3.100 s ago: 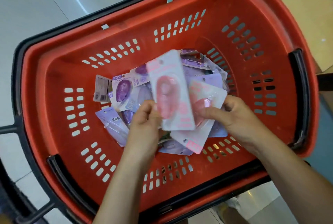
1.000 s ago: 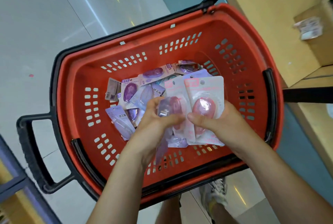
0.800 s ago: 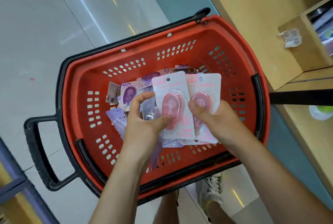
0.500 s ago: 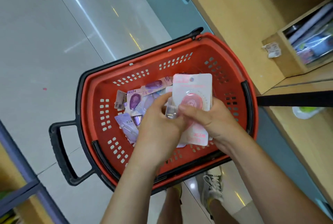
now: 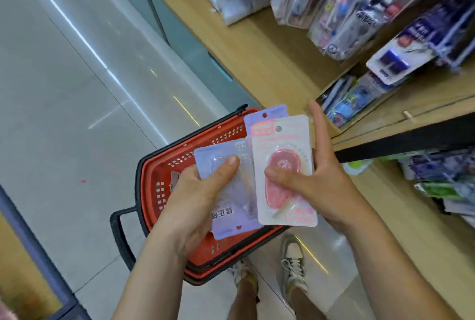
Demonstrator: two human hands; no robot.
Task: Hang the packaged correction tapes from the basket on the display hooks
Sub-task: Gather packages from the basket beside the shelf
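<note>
Since the earlier frame my hands have risen above the red basket [image 5: 154, 178], toward the shelf [image 5: 270, 57]. My left hand [image 5: 200, 198] pinches a purple correction tape pack [image 5: 227, 222], and my right hand [image 5: 316, 180] pinches a pink correction tape pack [image 5: 282, 139]. I judge them light, stiff and slippery; grip low and leave the hang-hole free.

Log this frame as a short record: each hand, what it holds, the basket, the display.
left hand: grips a purple correction tape pack, thumb on its front
right hand: pinches a pink correction tape pack, second purple pack behind it
basket: red, on the floor below the hands
display: packaged goods hanging upper right; hooks not discernible
task state: held packs not yet hung
</note>
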